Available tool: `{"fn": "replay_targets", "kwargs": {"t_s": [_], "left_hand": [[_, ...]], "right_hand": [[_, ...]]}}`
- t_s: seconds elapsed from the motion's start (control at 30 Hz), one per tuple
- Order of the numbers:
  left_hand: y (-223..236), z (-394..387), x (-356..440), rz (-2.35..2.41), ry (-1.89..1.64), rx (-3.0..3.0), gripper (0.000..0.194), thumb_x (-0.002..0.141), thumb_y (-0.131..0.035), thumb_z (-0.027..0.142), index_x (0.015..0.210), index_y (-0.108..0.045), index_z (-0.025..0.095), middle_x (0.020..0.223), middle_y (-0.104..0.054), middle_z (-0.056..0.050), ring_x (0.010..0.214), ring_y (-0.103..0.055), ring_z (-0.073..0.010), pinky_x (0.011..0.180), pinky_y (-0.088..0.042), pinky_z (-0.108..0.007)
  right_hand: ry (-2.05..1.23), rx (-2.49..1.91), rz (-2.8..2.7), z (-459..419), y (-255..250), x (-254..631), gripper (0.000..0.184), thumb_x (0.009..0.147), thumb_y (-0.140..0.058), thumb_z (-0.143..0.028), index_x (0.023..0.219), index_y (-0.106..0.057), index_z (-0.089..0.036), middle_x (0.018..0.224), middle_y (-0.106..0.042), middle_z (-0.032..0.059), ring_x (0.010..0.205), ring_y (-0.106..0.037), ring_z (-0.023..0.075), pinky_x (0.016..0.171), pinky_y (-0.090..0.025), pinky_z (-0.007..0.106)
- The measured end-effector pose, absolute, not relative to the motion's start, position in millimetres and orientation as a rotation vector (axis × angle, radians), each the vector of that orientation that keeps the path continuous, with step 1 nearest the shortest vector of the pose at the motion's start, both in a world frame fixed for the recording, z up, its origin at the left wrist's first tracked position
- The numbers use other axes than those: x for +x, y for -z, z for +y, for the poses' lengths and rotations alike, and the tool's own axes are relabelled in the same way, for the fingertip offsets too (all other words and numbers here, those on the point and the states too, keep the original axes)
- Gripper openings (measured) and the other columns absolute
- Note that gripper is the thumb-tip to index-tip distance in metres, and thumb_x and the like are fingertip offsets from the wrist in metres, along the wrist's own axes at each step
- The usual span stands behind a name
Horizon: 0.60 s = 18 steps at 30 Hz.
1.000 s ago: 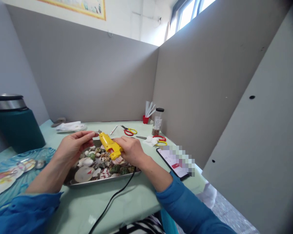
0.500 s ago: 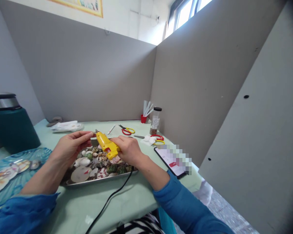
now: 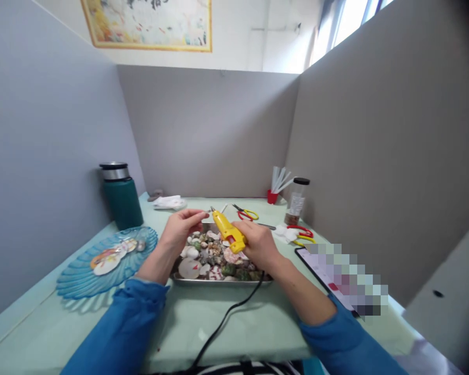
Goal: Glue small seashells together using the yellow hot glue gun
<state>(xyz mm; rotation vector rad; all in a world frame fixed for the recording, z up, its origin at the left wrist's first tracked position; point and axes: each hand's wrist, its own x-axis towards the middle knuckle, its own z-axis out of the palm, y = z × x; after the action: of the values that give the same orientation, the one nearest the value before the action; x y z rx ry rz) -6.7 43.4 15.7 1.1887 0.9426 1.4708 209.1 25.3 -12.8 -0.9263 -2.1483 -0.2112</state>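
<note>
My right hand (image 3: 260,244) is wrapped round a yellow hot glue gun (image 3: 229,232), its nozzle pointing up and left. A black cord (image 3: 226,315) trails from it over the table's front edge. My left hand (image 3: 182,229) pinches something tiny right by the nozzle tip; it is too small to name. Below both hands lies a metal tray (image 3: 222,282) full of shells (image 3: 189,268) and small stones. To the left, a blue scallop-shaped plate (image 3: 72,278) carries several shells (image 3: 108,263) set in a row.
A green bottle (image 3: 122,200) stands at the left wall. Behind the tray lie pliers or scissors (image 3: 248,214) and a folded white cloth (image 3: 169,202). On the right are glue sticks (image 3: 280,179) in a red cup (image 3: 272,197), a jar (image 3: 296,203), red-and-yellow scissors (image 3: 303,232) and a phone (image 3: 320,273).
The view has swung to the left and levelled, so everything sits further right and the whole blue plate shows. Both hands keep the same hold, with the glue gun's nozzle near my left fingertips.
</note>
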Motion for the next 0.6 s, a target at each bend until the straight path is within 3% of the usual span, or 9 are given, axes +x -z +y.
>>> {"fn": "replay_targets", "kwargs": {"t_s": [0.17,0.6], "left_hand": [[-15.9,43.0,-6.4,0.907,-1.478,1.191,0.027,0.056,-0.079,0.026,0.075,-0.068,0.011,0.065,-0.066,-0.002,0.048,-0.054,-0.0054,0.051,-0.047,-0.018],[-16.3,42.8,-6.0,0.858,-1.441,1.101,0.024,0.057,-0.079,0.021,0.075,-0.068,0.010,0.071,-0.069,-0.004,0.046,-0.054,-0.0044,0.050,-0.049,-0.017]], "right_hand": [[0.191,-0.867,-2.206,24.1,12.4,208.9,0.033,0.079,-0.054,-0.015,0.111,-0.057,-0.020,0.090,-0.064,0.0053,0.082,-0.057,0.0179,0.071,-0.041,0.025],[0.214,-0.903,-2.193,22.7,13.0,207.5,0.031,0.079,-0.053,-0.015,0.109,-0.058,-0.019,0.091,-0.064,0.0060,0.081,-0.057,0.0180,0.070,-0.041,0.025]]}}
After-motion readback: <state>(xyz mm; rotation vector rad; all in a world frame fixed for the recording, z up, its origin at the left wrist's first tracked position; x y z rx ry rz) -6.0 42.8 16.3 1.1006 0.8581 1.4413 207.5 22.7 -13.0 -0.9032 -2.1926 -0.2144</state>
